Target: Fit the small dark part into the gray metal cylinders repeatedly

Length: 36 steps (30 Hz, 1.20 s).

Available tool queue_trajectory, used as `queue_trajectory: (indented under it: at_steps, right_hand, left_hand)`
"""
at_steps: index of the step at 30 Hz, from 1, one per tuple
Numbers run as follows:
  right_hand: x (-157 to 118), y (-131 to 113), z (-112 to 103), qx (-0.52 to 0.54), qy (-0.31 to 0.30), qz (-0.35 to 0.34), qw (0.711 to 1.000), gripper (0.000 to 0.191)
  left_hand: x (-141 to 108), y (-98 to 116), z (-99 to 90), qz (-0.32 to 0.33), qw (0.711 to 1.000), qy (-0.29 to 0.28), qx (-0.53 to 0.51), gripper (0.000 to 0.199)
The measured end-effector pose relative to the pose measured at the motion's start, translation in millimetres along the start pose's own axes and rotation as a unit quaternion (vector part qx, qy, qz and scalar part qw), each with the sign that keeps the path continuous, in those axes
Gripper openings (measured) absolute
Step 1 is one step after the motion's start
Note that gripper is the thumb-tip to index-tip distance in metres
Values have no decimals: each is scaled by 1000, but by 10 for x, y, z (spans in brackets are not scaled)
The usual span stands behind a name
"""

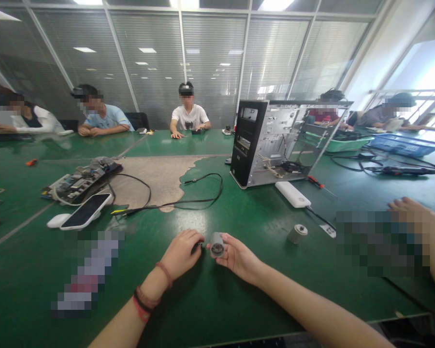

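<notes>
Low in the middle of the head view, my right hand [241,258] grips a grey motor housing [217,245], a short cylinder with its hollow end turned toward me. Just left of it, my left hand [181,253] has its fingers curled in a pinch around a small dark part [195,247]; its exact kind is too small to make out. The part and the housing are close together but apart. To the right, a small silver motor [297,234] stands on the green table [253,309].
Ahead stands an open computer case [248,145], with a white power bank [293,194] and a screwdriver [322,185] before it. A circuit assembly [83,181], a phone [87,211] and a black cable [203,202] lie leftward. Another person's hand [416,215] is at right.
</notes>
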State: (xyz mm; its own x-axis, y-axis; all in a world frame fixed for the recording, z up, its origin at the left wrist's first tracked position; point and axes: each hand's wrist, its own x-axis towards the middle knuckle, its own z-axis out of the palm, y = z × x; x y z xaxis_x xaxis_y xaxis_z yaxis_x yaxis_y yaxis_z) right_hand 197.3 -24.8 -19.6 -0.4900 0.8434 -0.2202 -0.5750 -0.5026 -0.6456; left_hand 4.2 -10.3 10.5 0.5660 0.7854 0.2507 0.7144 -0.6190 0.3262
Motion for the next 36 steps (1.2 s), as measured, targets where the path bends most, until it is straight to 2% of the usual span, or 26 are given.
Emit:
queue_trajectory:
  at_steps: [5, 9, 11, 13, 16, 21, 24, 27, 29, 36]
  right_hand:
    - [22, 13, 6, -140, 29, -111, 983, 36]
    - [1, 13, 0, -287, 30, -205, 935, 34]
    - [-31, 14, 2, -380, 38, -260, 887, 31]
    - [-64, 13, -2, -476, 43, -310, 822, 30]
    - [-90, 9, -25, -567, 29, -364, 738, 31]
    - [-79, -12, -80, -652, 19, -421, 630, 31]
    - [-74, -25, -84, -678, 21, -449, 581, 32]
    - [-82, -30, -57, -684, 10, -471, 557, 33]
    - [-91, -28, -35, -681, -2, -477, 555, 33]
    - [-97, -9, -36, -660, 3, -443, 607, 39]
  left_hand:
    - [-2, -19, 16, -27, 998, 26, -52, 16]
    - [3, 7, 14, -63, 985, 30, -156, 19]
    - [8, 32, 7, -69, 974, 18, -216, 19]
    - [12, 57, 3, -65, 962, 10, -263, 20]
    - [7, 83, 10, -55, 952, 3, -300, 26]
    - [-9, 104, 29, -29, 949, 5, -315, 40]
    - [-8, 122, 27, -27, 949, 10, -314, 45]
    - [0, 146, 25, -38, 950, 13, -311, 45]
    - [5, 161, 30, -45, 951, 13, -305, 43]
    - [-5, 168, 102, -39, 959, 45, -277, 40]
